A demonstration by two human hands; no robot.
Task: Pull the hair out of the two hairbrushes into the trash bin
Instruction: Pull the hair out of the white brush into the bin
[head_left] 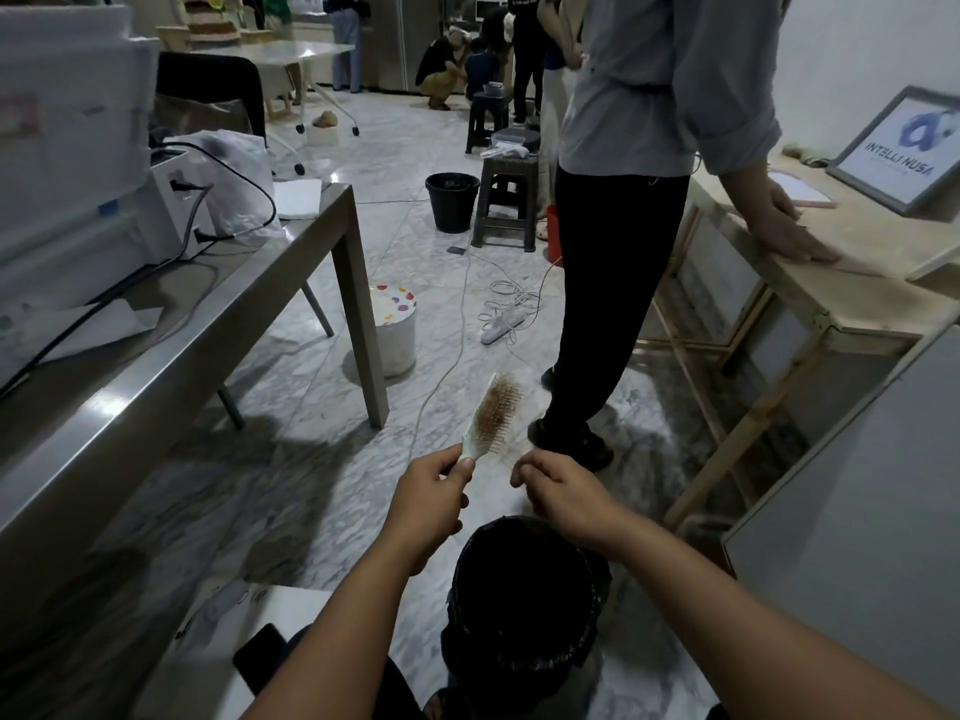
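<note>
One pale hairbrush (493,415), its bristles matted with light-brown hair (491,407), is pinched by the handle in the left hand (428,498), just beside the loosely curled, empty right hand (563,493), above one black-lined trash bin (524,605).

2 forearms are in view, both bare from wrist to elbow; no sleeve, watch, ring or glove shows on either. The left hand (423,504) and the right hand (563,498) are uncovered. Dark clothing shows at the lap, details unclear.
</note>
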